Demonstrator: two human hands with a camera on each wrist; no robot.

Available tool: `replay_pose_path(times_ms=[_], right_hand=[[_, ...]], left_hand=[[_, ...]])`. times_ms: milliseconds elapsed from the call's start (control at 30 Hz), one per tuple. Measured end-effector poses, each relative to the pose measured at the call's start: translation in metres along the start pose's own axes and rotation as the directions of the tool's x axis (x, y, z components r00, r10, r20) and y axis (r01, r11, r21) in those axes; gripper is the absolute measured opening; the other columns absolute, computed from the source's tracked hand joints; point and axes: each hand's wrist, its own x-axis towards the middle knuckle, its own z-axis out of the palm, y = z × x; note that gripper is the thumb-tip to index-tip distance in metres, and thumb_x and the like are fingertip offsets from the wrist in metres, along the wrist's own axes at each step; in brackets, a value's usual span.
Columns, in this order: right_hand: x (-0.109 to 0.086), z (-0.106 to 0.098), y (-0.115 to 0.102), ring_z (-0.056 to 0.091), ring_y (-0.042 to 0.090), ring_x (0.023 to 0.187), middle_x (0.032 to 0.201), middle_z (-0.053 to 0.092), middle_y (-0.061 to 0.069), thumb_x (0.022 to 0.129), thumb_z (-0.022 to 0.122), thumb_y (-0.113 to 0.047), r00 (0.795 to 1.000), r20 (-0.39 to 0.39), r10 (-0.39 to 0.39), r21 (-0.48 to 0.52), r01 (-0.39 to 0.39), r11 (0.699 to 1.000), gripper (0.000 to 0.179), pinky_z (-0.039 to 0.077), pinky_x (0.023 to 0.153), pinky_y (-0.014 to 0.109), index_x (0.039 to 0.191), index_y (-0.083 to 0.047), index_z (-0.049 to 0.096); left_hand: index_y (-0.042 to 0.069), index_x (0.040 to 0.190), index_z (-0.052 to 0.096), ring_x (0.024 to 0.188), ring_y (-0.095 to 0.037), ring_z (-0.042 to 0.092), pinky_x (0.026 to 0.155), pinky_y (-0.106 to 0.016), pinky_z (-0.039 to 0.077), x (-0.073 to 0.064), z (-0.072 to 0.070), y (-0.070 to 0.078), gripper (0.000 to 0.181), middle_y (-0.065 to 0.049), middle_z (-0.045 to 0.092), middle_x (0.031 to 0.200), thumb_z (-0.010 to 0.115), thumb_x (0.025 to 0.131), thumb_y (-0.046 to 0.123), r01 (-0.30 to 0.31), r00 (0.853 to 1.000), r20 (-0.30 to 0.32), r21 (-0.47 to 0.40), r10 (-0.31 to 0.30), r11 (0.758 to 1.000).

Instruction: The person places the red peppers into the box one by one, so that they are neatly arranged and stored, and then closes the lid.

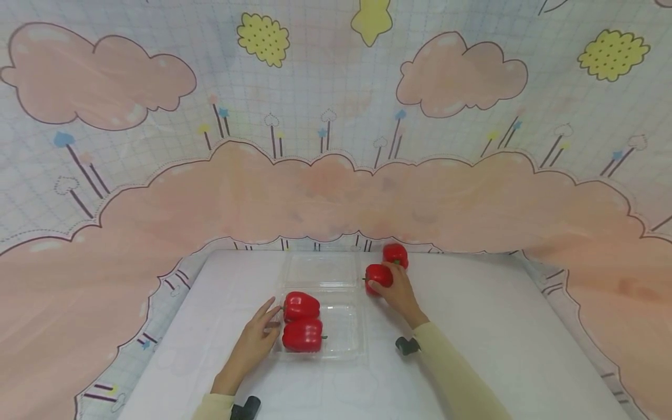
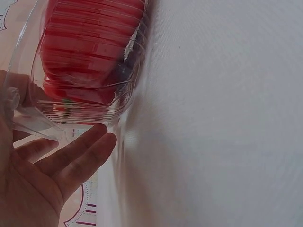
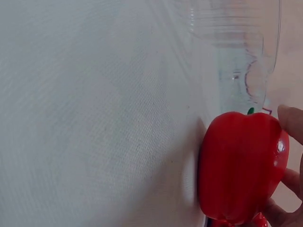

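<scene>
Two red bell peppers lie in the left part of a clear plastic clamshell box, one pepper behind the other pepper. My left hand is at the box's left side, fingers extended; in the left wrist view the fingertips are right at the box wall. To the right of the box, my right hand grips a red bell pepper, thumb on its near side. In the right wrist view this pepper has its green stem toward the box. Another red pepper sits just behind it.
The box's clear lid lies folded back at the far side. Everything stands on a white table. A patterned cloth with clouds rises behind the table's far edge.
</scene>
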Motion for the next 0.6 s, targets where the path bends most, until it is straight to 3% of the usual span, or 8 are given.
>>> replay_pose_path(times_ms=[600], right_hand=[[-0.0022, -0.0052, -0.0007, 0.037, 0.037, 0.137, 0.145, 0.04, 0.014, 0.077, 0.081, -0.029, 0.997, -0.031, 0.065, 0.032, -0.064, 0.997, 0.075, 0.053, 0.097, 0.058, 0.141, -0.016, 0.044]], left_hand=[[0.008, 0.143, 0.049, 0.112, -0.029, 0.067, 0.088, -0.039, 0.06, 0.0002, 0.0007, -0.0025, 0.054, -0.011, 0.036, 0.158, 0.061, 0.091, 0.005, -0.019, 1.0, -0.008, -0.001, 0.019, 1.0]])
